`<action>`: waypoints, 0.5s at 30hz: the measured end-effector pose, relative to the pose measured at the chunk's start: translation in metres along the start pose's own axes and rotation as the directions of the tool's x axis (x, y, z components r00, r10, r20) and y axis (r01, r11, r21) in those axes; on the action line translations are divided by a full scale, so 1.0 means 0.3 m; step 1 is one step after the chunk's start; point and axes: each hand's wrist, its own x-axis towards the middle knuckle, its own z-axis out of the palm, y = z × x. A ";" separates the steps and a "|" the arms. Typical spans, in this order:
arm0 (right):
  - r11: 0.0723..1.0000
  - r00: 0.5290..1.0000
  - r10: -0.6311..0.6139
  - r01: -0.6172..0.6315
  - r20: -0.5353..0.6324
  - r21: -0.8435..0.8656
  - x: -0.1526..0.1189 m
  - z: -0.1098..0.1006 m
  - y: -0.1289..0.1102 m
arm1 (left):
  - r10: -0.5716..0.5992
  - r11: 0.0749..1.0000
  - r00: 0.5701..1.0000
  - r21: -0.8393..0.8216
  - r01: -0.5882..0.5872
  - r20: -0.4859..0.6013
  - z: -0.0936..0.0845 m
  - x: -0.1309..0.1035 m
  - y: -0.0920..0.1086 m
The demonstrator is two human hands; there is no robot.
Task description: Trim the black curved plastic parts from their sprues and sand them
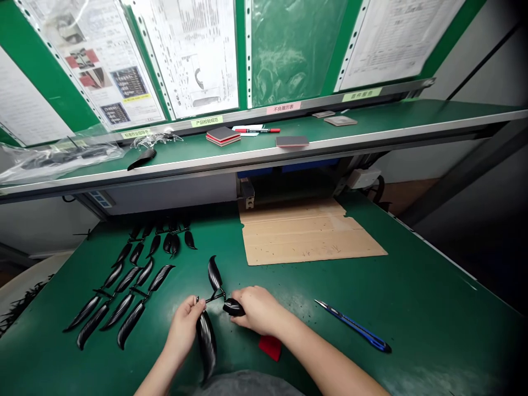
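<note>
Near the bench's point(412, 308) front edge, the left hand point(185, 324) pinches a glossy black leaf-shaped moulding point(206, 341) on its thin sprue while the right hand point(258, 311) closes, seemingly tightly, around another curved piece point(233, 307).

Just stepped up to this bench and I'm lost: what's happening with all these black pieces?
A person at a green worktable holds a set of glossy black leaf-shaped plastic parts joined by a thin stem. The left hand pinches the stem above a long part that hangs toward the body; the right hand closes around another part. More such parts lie in rows to the left. A blue utility knife lies to the right, a cardboard sheet behind, and a red pad under the right wrist.
</note>
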 end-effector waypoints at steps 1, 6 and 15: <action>1.000 0.999 -0.016 0.016 0.028 0.000 0.011 0.008 -0.003 | 0.073 0.991 0.996 0.116 -0.068 -0.041 -0.016 0.017 -0.005; 0.996 0.999 -0.013 0.009 0.038 0.089 0.042 0.041 -0.026 | 0.107 0.984 0.984 0.159 -0.083 -0.144 -0.036 0.033 -0.022; 0.944 0.986 0.147 -0.115 -0.082 0.309 0.033 0.102 -0.051 | -0.244 0.801 0.968 -0.574 0.171 -0.052 0.012 -0.003 -0.044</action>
